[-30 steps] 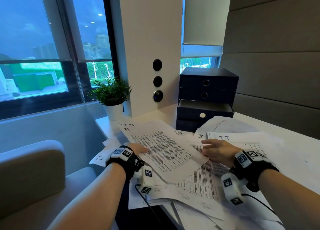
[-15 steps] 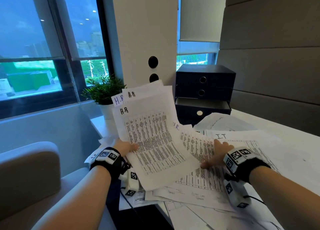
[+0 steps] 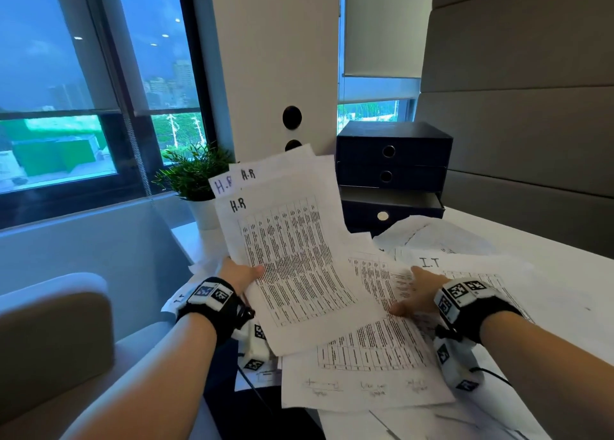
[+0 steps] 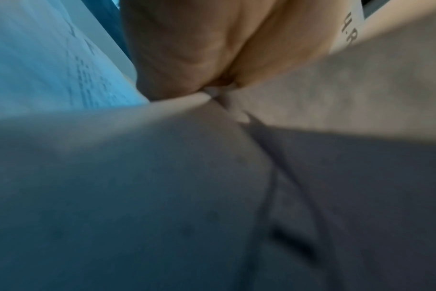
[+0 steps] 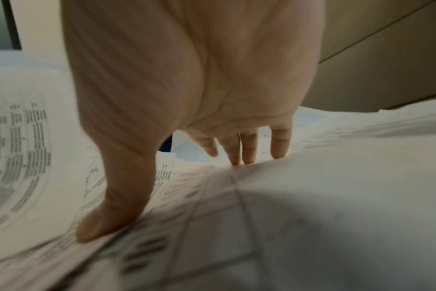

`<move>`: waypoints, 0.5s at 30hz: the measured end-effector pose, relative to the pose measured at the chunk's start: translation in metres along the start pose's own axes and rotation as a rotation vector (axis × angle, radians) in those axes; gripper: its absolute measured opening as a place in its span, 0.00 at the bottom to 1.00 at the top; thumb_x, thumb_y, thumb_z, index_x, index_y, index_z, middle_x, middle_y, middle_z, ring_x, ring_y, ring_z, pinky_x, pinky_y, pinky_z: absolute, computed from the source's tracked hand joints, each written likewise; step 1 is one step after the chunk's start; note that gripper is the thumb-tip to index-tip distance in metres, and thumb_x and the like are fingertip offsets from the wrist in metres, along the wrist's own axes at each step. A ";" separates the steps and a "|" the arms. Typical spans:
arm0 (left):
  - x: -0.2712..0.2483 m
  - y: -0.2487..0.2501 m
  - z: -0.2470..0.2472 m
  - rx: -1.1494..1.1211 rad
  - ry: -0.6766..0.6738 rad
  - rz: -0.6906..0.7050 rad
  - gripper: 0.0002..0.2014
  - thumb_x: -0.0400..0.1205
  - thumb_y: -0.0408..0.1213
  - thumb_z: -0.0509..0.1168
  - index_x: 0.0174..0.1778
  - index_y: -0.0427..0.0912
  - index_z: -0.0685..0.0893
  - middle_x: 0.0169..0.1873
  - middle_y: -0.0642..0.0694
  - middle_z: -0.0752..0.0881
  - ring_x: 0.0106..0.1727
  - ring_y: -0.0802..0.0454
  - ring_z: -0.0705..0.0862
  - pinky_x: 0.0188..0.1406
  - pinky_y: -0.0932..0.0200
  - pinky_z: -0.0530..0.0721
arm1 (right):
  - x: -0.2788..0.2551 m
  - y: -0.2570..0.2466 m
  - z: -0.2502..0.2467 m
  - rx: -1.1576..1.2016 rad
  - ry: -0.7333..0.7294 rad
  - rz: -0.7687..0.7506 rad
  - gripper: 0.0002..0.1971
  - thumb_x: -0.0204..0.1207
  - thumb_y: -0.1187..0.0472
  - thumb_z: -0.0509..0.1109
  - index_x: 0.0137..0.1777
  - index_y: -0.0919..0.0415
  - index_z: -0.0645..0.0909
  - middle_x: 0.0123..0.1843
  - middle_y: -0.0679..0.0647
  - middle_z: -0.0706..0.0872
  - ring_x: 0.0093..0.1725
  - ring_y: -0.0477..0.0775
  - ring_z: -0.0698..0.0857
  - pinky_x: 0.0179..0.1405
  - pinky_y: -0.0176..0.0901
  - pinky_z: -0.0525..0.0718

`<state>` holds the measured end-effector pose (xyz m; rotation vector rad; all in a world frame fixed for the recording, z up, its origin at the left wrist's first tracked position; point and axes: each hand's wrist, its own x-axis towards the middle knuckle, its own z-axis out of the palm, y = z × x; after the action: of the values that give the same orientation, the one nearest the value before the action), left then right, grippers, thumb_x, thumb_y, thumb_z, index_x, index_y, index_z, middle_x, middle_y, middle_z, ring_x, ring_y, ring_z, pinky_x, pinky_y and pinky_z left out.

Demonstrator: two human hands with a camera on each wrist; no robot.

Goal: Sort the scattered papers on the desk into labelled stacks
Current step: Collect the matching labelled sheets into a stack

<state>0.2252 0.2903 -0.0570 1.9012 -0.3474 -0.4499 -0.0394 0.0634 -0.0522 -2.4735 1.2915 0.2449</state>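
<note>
My left hand (image 3: 244, 273) grips a small stack of printed sheets marked "H.R" (image 3: 289, 250) by its left edge and holds it tilted up above the desk. In the left wrist view the left hand (image 4: 212, 59) pinches the H.R sheets (image 4: 361, 88), seen blurred from below. My right hand (image 3: 418, 293) lies flat with straight fingers on the loose printed papers (image 3: 372, 350) spread over the white desk (image 3: 564, 267). The right wrist view shows the right hand (image 5: 187, 177), thumb and fingertips (image 5: 247, 157) pressing a sheet (image 5: 311, 206). A sheet marked "I.T" (image 3: 442, 263) lies beyond it.
A dark blue drawer box (image 3: 392, 170) stands at the back of the desk, its lowest drawer pulled out. A potted green plant (image 3: 196, 177) sits at the back left beside a white column (image 3: 275, 64). A grey chair (image 3: 50, 340) is at my left.
My left hand has lifted the H.R sheets from flat on the desk to tilted upright. My right hand slid a little right and now presses flat on the papers.
</note>
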 end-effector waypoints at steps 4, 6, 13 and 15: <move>0.003 0.010 -0.001 -0.089 0.026 0.046 0.22 0.75 0.33 0.74 0.64 0.30 0.78 0.61 0.35 0.84 0.61 0.36 0.83 0.58 0.49 0.81 | 0.022 0.022 0.001 -0.080 0.077 0.038 0.56 0.26 0.16 0.71 0.56 0.47 0.71 0.52 0.46 0.84 0.50 0.53 0.83 0.56 0.55 0.82; 0.006 0.012 0.000 -0.133 0.010 0.058 0.20 0.73 0.33 0.76 0.59 0.33 0.81 0.58 0.34 0.85 0.57 0.35 0.85 0.60 0.41 0.82 | 0.020 0.024 -0.006 -0.106 0.072 0.029 0.49 0.34 0.20 0.75 0.54 0.48 0.73 0.47 0.45 0.83 0.47 0.51 0.84 0.53 0.53 0.84; 0.037 -0.005 0.000 -0.097 0.004 0.078 0.40 0.55 0.49 0.82 0.59 0.31 0.80 0.53 0.31 0.86 0.55 0.34 0.86 0.58 0.35 0.84 | 0.023 0.010 -0.026 0.004 0.137 -0.093 0.64 0.38 0.23 0.76 0.76 0.50 0.62 0.69 0.52 0.77 0.67 0.58 0.77 0.69 0.59 0.76; 0.058 -0.016 0.002 -0.113 -0.017 0.085 0.46 0.47 0.54 0.81 0.58 0.33 0.81 0.52 0.32 0.87 0.53 0.35 0.87 0.57 0.36 0.85 | 0.023 0.003 -0.031 0.083 0.177 -0.109 0.60 0.47 0.33 0.83 0.79 0.51 0.61 0.71 0.52 0.78 0.69 0.58 0.77 0.71 0.55 0.75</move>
<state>0.2756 0.2685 -0.0811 1.7664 -0.4042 -0.4211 -0.0291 0.0325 -0.0309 -2.5310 1.2014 -0.0547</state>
